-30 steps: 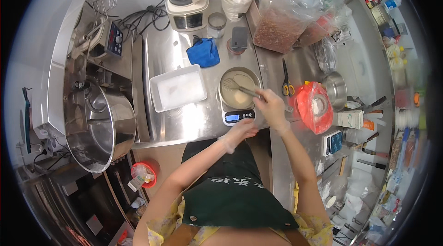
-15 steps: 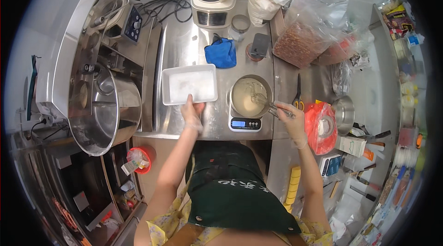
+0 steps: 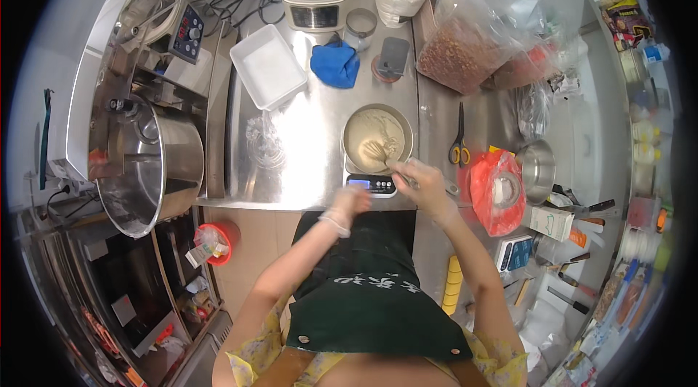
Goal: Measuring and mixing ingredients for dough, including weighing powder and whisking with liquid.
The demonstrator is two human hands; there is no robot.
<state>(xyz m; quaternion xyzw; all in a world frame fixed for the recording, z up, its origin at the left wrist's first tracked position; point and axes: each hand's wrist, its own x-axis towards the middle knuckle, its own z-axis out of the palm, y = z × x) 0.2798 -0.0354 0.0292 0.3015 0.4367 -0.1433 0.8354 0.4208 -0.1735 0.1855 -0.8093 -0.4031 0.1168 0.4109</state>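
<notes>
My right hand [image 3: 427,189], in a thin clear glove, is closed round the handle of a wire whisk [image 3: 376,152]. The whisk's head dips into pale cream batter [image 3: 375,129] in a round metal bowl [image 3: 408,125]. That bowl rests on a white kitchen scale [image 3: 372,186] with a lit blue display. My left hand [image 3: 349,205], also gloved, hovers by the table's front edge, just left of the scale; motion smears its fingers. Farther back on the left, a white rectangular tray [image 3: 269,67] lies at an angle, apart from both hands.
A whitish patch [image 3: 266,143] marks the steel table left of the bowl. Behind are a blue cloth [image 3: 335,64] and a blender [image 3: 318,2]. To the right lie scissors [image 3: 459,143], a red plastic bag [image 3: 494,198] and a metal pot [image 3: 538,169]. A large mixer bowl [image 3: 182,176] stands left.
My left hand has let go of the white tray, now turned farther back, and come toward the table edge. My right hand has shifted slightly left with the whisk, and the view has moved.
</notes>
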